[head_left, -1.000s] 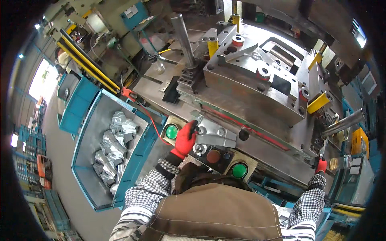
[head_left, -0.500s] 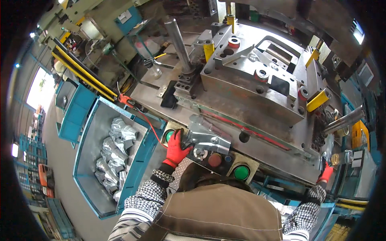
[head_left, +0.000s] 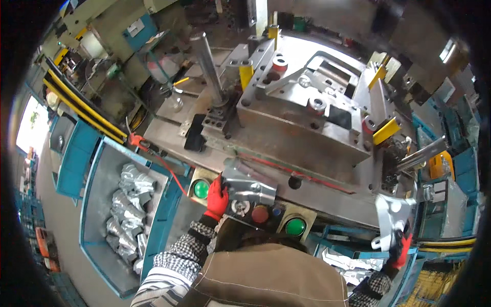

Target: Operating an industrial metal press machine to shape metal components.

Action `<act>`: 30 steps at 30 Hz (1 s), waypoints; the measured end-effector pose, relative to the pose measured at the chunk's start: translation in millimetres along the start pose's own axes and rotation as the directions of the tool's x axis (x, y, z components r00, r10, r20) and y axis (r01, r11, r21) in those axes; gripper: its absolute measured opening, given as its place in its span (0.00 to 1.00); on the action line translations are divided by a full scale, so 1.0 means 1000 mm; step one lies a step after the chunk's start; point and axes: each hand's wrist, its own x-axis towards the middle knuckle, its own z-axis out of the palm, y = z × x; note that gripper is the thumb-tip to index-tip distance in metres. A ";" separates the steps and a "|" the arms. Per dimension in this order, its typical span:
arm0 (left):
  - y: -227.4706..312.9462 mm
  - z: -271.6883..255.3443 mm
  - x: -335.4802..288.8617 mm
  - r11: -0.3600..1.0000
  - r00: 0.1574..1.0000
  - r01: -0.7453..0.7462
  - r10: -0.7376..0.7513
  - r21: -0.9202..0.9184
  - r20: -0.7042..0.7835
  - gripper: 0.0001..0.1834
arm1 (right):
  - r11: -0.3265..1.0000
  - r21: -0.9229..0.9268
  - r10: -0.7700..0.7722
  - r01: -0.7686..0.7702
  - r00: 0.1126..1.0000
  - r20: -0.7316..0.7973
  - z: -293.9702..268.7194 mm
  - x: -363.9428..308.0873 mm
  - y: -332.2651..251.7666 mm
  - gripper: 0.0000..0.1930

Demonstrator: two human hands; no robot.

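Note:
My left hand (head_left: 218, 198), in a red glove, is closed on the left end of a shiny stamped metal part (head_left: 251, 185). That part lies at the front edge of the press bed, just behind the button panel. At the right, my right hand (head_left: 402, 249), also red-gloved, grips the lower end of another stamped metal part (head_left: 393, 214), which is raised with its holed face showing. Its fingers are partly hidden by the part. In the middle stands the steel die (head_left: 302, 128), with a flat silver sheet piece (head_left: 289, 84) on top.
The panel has a left green button (head_left: 201, 189), a right green button (head_left: 295, 226) and a red button (head_left: 260, 214). A blue bin (head_left: 92, 220) at left holds several formed parts (head_left: 125, 215). More metal parts (head_left: 353, 263) lie low at right. Steel posts (head_left: 208, 69) rise beside the die.
My right hand has come nearer and turned its metal part face-on, away from the press's right end. My left hand stays on its part. The whole view has shifted.

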 end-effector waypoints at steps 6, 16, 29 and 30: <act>0.005 -0.015 0.008 0.994 0.998 -0.024 0.030 -0.110 0.053 0.34 | 0.954 0.275 -0.216 0.119 0.911 0.353 0.125 0.177 -0.200 0.27; -0.019 -0.101 -0.061 0.917 0.969 0.199 -0.237 -0.346 -0.071 0.29 | 0.896 -0.111 -0.178 0.431 0.576 0.798 0.261 0.444 -0.239 0.17; -0.068 -0.145 -0.082 0.846 0.909 0.312 -0.398 -0.432 -0.123 0.27 | 0.732 -0.293 -0.287 0.615 0.668 0.687 0.324 0.427 -0.224 0.28; -0.066 -0.143 -0.074 0.860 0.919 0.296 -0.375 -0.415 -0.122 0.28 | 0.712 -0.338 -0.403 0.616 0.752 0.522 0.326 0.400 -0.242 0.29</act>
